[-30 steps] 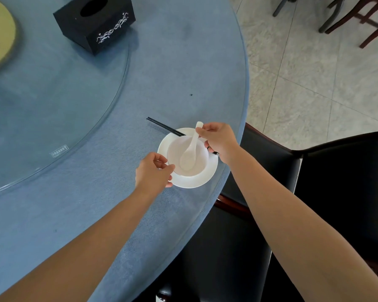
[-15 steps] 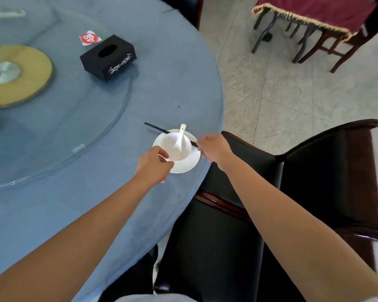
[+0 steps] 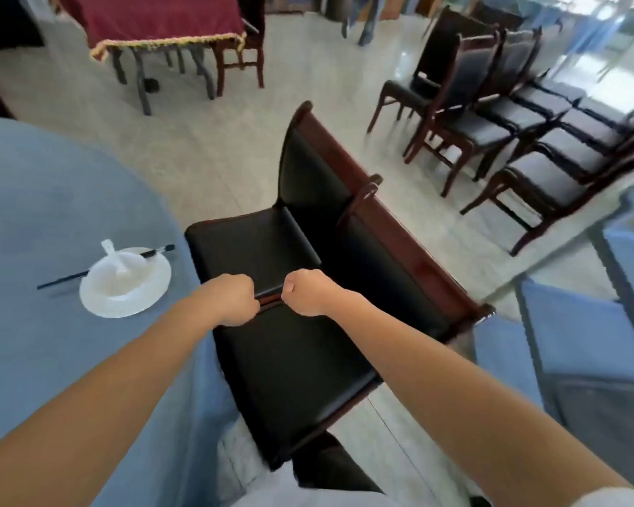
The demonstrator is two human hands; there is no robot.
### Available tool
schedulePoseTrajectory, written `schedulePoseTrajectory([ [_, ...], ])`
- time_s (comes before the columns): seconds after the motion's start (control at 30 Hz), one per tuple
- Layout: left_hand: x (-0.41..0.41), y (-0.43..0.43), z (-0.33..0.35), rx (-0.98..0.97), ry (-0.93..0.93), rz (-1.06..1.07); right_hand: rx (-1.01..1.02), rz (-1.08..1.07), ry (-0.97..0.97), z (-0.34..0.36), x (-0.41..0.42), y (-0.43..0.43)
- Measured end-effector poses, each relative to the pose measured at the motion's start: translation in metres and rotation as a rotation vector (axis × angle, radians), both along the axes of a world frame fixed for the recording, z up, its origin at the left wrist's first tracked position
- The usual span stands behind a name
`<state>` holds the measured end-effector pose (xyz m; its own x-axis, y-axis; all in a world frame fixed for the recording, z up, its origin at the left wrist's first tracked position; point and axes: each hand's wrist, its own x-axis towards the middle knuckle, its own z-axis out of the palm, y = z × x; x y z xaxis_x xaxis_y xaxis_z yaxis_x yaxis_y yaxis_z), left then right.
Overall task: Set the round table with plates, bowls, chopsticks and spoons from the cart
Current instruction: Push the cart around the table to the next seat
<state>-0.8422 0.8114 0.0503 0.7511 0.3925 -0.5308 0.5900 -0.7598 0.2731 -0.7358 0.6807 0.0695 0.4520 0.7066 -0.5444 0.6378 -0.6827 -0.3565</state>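
Plate [image 3: 125, 301] is sitting near the tabletop [image 3: 33, 214] edge, carrying a bowl [image 3: 134, 267] with a spoon [image 3: 112, 252] leaning in it and chopsticks [image 3: 63, 281] lying across its far rim. Right of the plate, left hand [image 3: 231, 300] and right hand [image 3: 308, 292] are curling into fists over a chair [image 3: 290, 367]; whether they are gripping it is unclear.

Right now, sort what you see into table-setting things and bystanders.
Job: plate, bowl, spoon, chopsticks, round table.
Lying about: near chair, its back gripped by left hand and right hand; row of chairs; red-cloth table.
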Motion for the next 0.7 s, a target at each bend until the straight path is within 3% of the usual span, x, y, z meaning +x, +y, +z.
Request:
schedulePoseTrajectory([
  [0.13, 0.025, -0.116, -0.015, -0.103, 0.197, -0.412, -0.130, -0.304, 0.141, -0.034, -0.030, -0.128],
  [0.23, 0.028, -0.222, -0.019, -0.145, 0.220, -0.696, -0.277, -0.541, 0.275, -0.057, -0.047, -0.239],
  [0.33, 0.031, -0.317, -0.014, -0.124, 0.215, -0.993, -0.254, -0.779, 0.231, -0.057, -0.064, -0.340],
  [0.47, 0.032, -0.425, -0.017, -0.091, 0.232, -1.163, -0.248, -0.937, 0.148, -0.050, -0.094, -0.454],
  [0.7, 0.027, -0.641, -0.017, -0.028, 0.163, -1.441, -0.226, -1.164, 0.221, -0.044, -0.146, -0.647],
])
